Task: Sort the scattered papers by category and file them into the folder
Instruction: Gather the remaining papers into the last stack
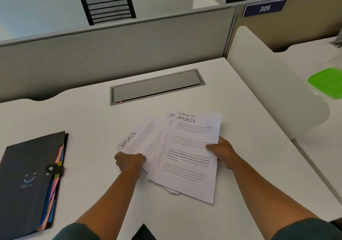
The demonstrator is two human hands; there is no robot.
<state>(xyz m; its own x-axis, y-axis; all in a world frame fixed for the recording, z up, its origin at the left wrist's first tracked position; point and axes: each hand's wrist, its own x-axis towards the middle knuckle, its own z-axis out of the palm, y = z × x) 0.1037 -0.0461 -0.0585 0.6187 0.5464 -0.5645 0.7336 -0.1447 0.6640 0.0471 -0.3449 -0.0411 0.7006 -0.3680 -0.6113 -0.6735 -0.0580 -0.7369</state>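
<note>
Both sleeves cropped, left hand (129, 161) and right hand (221, 150) pinching papers (187, 158), folder (27, 180) cut off.

- office, cubicle-style workstations
- grey partition panels (114, 54) behind white tabletop (83, 113)
- number plate "305" (264, 8)
- mesh-back office chair (108, 5)
- cable hatch (157, 87) set in tabletop

Folder (27, 180) cut off at lower left frame edge; lower papers (157, 147) mostly covered; small print unreadable.
</note>
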